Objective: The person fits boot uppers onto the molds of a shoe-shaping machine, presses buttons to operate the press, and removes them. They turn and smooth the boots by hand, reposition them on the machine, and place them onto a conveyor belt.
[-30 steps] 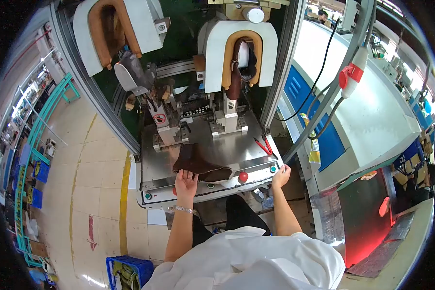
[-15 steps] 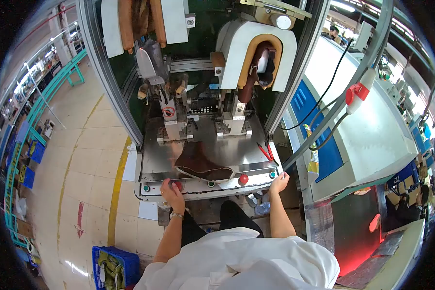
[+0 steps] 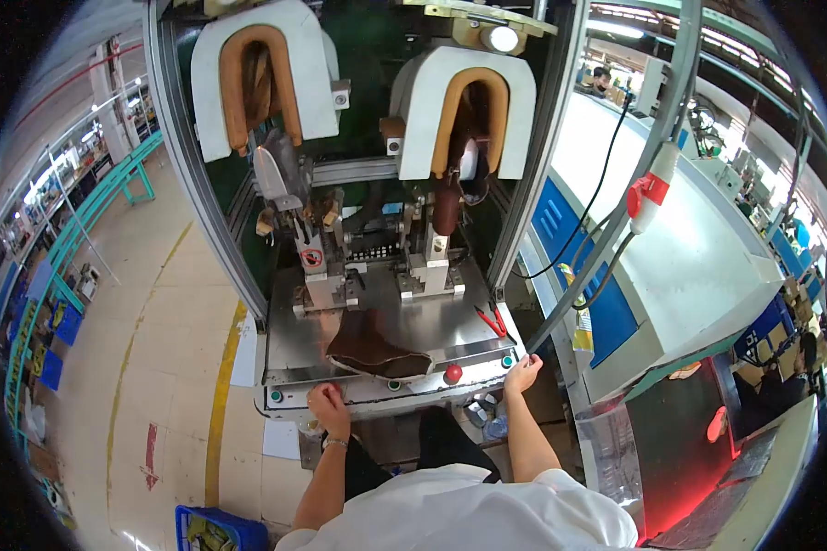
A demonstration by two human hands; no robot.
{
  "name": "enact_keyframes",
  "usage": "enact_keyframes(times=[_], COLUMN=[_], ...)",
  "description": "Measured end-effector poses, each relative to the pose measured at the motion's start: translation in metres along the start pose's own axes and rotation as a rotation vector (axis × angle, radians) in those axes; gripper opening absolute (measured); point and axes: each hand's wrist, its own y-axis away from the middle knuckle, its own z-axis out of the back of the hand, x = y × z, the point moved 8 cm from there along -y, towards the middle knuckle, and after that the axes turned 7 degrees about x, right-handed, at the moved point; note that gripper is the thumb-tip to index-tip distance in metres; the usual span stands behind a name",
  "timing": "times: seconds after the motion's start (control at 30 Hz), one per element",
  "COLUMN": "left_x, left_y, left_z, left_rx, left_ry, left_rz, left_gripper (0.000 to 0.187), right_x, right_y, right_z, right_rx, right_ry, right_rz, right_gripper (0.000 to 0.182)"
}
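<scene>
My left hand [image 3: 329, 410] is curled at the front edge of the machine's control panel, over a mostly covered red button. At the panel's right end, my right hand [image 3: 524, 375] has its fingers bent in beside a green button [image 3: 507, 362]; what they touch is hidden. Between my hands, a dark brown boot upper [image 3: 372, 347] lies on the metal table, its pale-edged open bottom toward me. Behind it stand a bare metal boot form [image 3: 280, 173] on the left and a brown boot [image 3: 447, 209] on the right form, below a padded white clamp [image 3: 515, 115].
Another padded white clamp [image 3: 213, 92] hangs at upper left. Red-handled pliers [image 3: 492, 321] lie on the table's right side, near a red button [image 3: 453, 374]. A blue crate [image 3: 220, 528] stands on the floor at left. At right are a white machine [image 3: 698, 275] and a red-lit conveyor [image 3: 666, 459].
The view has shifted, so the table appears lower. The right clamp now sits higher relative to the boot under it. My left hand's fingers are more curled; the boot upper lies in place.
</scene>
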Motion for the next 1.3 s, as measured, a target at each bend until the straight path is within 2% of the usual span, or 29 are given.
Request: enact_keyframes(times=[0.07,0.1,0.13,0.2,0.23,0.27,0.3,0.37,0.43,0.5,0.6,0.7,0.8,0.83,0.93,1.0,1.03,1.07,1.13,1.2,1.23,1.3], left_x=[0.009,0.007,-0.006,-0.039,-0.05,-0.061,-0.077,-0.117,-0.145,-0.175,-0.222,-0.251,-0.277,-0.283,-0.306,-0.312,-0.316,-0.322,-0.335,-0.323,-0.32,-0.329], left_y=[0.004,0.003,-0.003,-0.016,-0.024,-0.031,-0.039,-0.051,-0.053,-0.052,-0.054,-0.062,-0.07,-0.072,-0.072,-0.07,-0.065,-0.061,-0.052,-0.048,-0.045,-0.036], left_z=[0.006,0.008,0.017,0.035,0.042,0.046,0.048,0.051,0.04,0.035,0.04,0.043,0.038,0.036,0.038,0.039,0.038,0.041,0.054,0.047,0.04,0.037], left_rx=[-0.083,-0.078,-0.072,-0.058,-0.075,-0.098,-0.115,-0.093,-0.012,0.067,0.169,0.254,0.359,0.35,0.355,0.316,0.306,0.307,0.269,0.305,0.396,0.433], left_ry=[0.173,0.211,0.269,0.382,0.407,0.478,0.546,0.739,0.775,0.778,0.742,0.702,0.63,0.598,0.537,0.56,0.574,0.635,0.681,0.869,0.972,1.002], left_rz=[0.086,0.076,0.098,0.151,0.081,0.057,0.036,0.031,-0.058,-0.15,-0.263,-0.314,-0.4,-0.458,-0.539,-0.542,-0.537,-0.529,-0.549,-0.442,-0.349,-0.367], left_gripper=[0.011,0.011,0.011,0.009,0.01,0.01,0.01,0.012,0.013,0.015,0.018,0.019,0.021,0.023,0.027,0.032,0.035,0.044,0.051,0.055,0.059,0.061], right_x=[-0.002,-0.009,-0.005,0.057,0.088,0.115,0.161,0.269,0.352,0.405,0.465,0.499,0.524,0.524,0.521,0.518,0.519,0.516,0.507,0.497,0.491,0.477], right_y=[-0.001,-0.002,-0.005,-0.011,-0.019,-0.033,-0.034,-0.021,0.002,0.018,0.045,0.056,0.064,0.065,0.069,0.084,0.092,0.093,0.089,0.076,0.067,0.051], right_z=[-0.001,0.001,0.008,0.031,0.031,0.019,0.023,0.048,0.078,0.098,0.117,0.106,0.089,0.087,0.111,0.158,0.179,0.192,0.208,0.214,0.214,0.212], right_rx=[-0.016,-0.004,-0.08,-0.18,-0.154,-0.018,0.102,0.367,0.488,0.544,0.532,0.521,0.354,0.26,0.162,0.008,0.011,0.074,0.181,0.35,0.408,0.536], right_ry=[-0.017,0.093,0.164,0.076,-0.062,-0.418,-0.563,-0.632,-0.791,-0.678,-0.481,-0.379,-0.067,-0.108,-0.17,-0.229,-0.254,-0.254,-0.328,-0.408,-0.4,-0.407], right_rz=[-0.027,-0.157,-0.166,0.11,0.252,0.303,0.348,0.509,0.625,0.893,1.152,1.261,1.549,1.626,1.631,1.579,1.604,1.519,1.373,1.199,1.156,1.043], right_gripper=[0.031,0.034,0.036,0.036,0.033,0.029,0.026,0.025,0.026,0.037,0.041,0.041,0.039,0.031,0.022,0.017,0.016,0.017,0.019,0.019,0.018,0.017])
